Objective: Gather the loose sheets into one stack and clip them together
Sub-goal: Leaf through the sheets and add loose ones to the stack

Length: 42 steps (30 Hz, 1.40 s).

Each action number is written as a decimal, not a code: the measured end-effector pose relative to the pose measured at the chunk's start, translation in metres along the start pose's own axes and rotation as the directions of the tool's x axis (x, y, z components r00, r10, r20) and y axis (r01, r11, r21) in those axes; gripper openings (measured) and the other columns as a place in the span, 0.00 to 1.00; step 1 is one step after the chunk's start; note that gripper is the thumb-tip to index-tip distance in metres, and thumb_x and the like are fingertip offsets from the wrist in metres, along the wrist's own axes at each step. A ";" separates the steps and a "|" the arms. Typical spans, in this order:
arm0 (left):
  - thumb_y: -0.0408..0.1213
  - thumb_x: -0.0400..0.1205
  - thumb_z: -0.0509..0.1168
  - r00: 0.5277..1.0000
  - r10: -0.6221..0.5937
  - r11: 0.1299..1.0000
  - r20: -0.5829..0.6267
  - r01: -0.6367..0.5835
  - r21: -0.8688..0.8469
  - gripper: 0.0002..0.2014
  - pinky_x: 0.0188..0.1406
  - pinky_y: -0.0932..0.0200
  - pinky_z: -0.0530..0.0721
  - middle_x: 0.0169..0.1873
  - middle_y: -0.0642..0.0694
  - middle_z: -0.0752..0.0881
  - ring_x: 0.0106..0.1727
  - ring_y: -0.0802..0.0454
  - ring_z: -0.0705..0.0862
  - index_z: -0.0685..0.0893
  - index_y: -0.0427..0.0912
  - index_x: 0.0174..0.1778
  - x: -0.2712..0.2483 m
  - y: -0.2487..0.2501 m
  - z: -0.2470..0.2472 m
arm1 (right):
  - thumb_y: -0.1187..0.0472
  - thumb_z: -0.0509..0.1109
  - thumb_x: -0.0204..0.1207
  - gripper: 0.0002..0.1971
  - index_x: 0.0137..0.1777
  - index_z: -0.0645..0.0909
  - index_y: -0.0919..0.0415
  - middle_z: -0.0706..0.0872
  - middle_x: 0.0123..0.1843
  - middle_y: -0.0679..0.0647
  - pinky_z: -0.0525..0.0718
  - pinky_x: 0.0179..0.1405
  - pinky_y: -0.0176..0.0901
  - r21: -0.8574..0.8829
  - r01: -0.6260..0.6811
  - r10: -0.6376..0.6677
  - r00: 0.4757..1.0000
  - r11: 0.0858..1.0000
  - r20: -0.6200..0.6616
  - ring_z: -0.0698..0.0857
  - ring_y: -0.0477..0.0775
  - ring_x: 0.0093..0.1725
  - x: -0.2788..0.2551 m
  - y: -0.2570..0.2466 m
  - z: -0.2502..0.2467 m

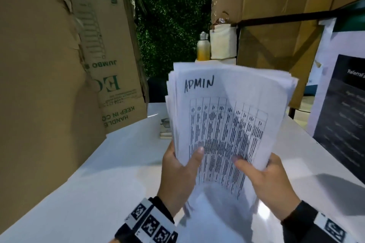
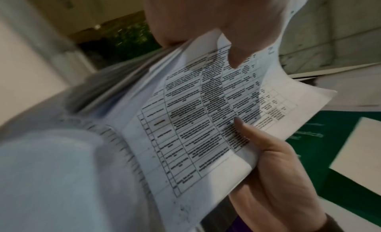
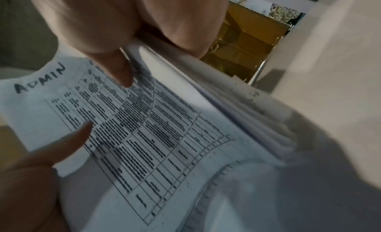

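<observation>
A thick stack of white sheets [image 1: 227, 114] stands tilted up above the white table [image 1: 98, 183], its edges uneven. The top sheet bears a printed table and the handwritten word ADMIN. My left hand [image 1: 180, 165] grips the stack's lower left edge, thumb on the front. My right hand [image 1: 264, 175] grips the lower right edge, thumb likewise on the print. The left wrist view shows the stack [image 2: 195, 113] with the right hand [image 2: 268, 170] under it. In the right wrist view the stack [image 3: 144, 137] fills the frame. A small metal object [image 1: 165, 122], maybe a clip, lies half hidden behind the sheets.
Tall cardboard boxes stand at the left [image 1: 49, 65] and the back right [image 1: 276, 25]. A steel-capped bottle [image 1: 203, 46] sits at the far end before a green hedge wall. A black printed sign [image 1: 343, 114] leans at the right edge of the table.
</observation>
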<state>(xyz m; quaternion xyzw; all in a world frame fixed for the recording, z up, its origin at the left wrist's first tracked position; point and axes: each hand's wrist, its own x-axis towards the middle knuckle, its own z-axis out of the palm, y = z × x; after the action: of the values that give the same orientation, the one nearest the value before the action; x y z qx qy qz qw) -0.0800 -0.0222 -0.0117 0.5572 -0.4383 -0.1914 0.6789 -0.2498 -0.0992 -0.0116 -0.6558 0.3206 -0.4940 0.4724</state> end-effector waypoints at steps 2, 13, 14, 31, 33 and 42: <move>0.39 0.76 0.76 0.999 -0.023 1.000 0.044 0.022 0.009 0.11 0.47 0.65 0.90 0.44 0.55 0.94 0.47 0.58 0.92 0.87 0.49 0.53 -0.001 -0.001 -0.003 | 0.68 0.79 0.72 0.07 0.44 0.90 0.55 0.95 0.43 0.45 0.88 0.52 0.43 0.002 -0.014 0.014 1.000 1.000 0.023 0.92 0.41 0.42 -0.001 -0.003 -0.003; 0.34 0.84 0.67 0.979 0.193 0.975 -0.070 -0.199 -0.098 0.08 0.36 0.71 0.86 0.37 0.61 0.94 0.42 0.63 0.92 0.88 0.52 0.46 0.028 0.042 0.005 | 0.60 0.77 0.74 0.05 0.42 0.88 0.47 0.93 0.38 0.40 0.88 0.38 0.27 0.034 0.254 -0.248 0.961 0.967 -0.120 0.90 0.38 0.42 0.025 -0.047 0.009; 0.33 0.84 0.67 0.976 0.202 0.971 -0.084 -0.211 -0.112 0.08 0.35 0.72 0.85 0.35 0.63 0.93 0.40 0.65 0.91 0.88 0.52 0.46 0.029 0.044 0.005 | 0.59 0.77 0.74 0.05 0.41 0.87 0.46 0.93 0.37 0.42 0.87 0.36 0.27 0.027 0.269 -0.264 0.957 0.963 -0.122 0.90 0.37 0.42 0.026 -0.049 0.009; 0.46 0.68 0.78 0.954 0.299 0.950 0.020 -0.296 -0.099 0.24 0.50 0.39 0.92 0.48 0.36 0.93 0.50 0.38 0.93 0.86 0.33 0.54 0.047 0.071 -0.028 | 0.58 0.78 0.61 0.14 0.46 0.90 0.40 0.93 0.46 0.50 0.92 0.52 0.56 0.255 0.236 -0.278 0.950 0.938 0.141 0.92 0.55 0.53 0.052 -0.063 -0.025; 0.46 0.69 0.82 0.952 0.306 0.950 -0.002 -0.305 -0.060 0.13 0.45 0.44 0.93 0.42 0.43 0.95 0.45 0.44 0.94 0.92 0.44 0.45 0.045 0.065 -0.027 | 0.58 0.78 0.62 0.14 0.43 0.90 0.37 0.94 0.45 0.47 0.92 0.54 0.55 0.210 0.233 -0.268 0.950 0.949 0.157 0.92 0.52 0.52 0.051 -0.058 -0.023; 0.37 0.67 0.80 0.881 0.472 0.878 -0.012 -0.469 0.093 0.36 0.41 0.61 0.92 0.50 0.45 0.87 0.46 0.53 0.92 0.70 0.51 0.68 0.044 0.067 -0.030 | 0.53 0.78 0.60 0.14 0.47 0.89 0.47 0.96 0.48 0.49 0.89 0.57 0.55 0.081 0.167 -0.180 0.967 0.983 0.183 0.93 0.49 0.51 0.046 -0.048 -0.025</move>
<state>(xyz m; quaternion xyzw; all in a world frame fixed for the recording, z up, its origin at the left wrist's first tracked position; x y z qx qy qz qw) -0.0475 -0.0173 0.0668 0.4665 -0.5567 0.0083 0.6873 -0.2617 -0.1311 0.0508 -0.7094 0.1993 -0.4792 0.4768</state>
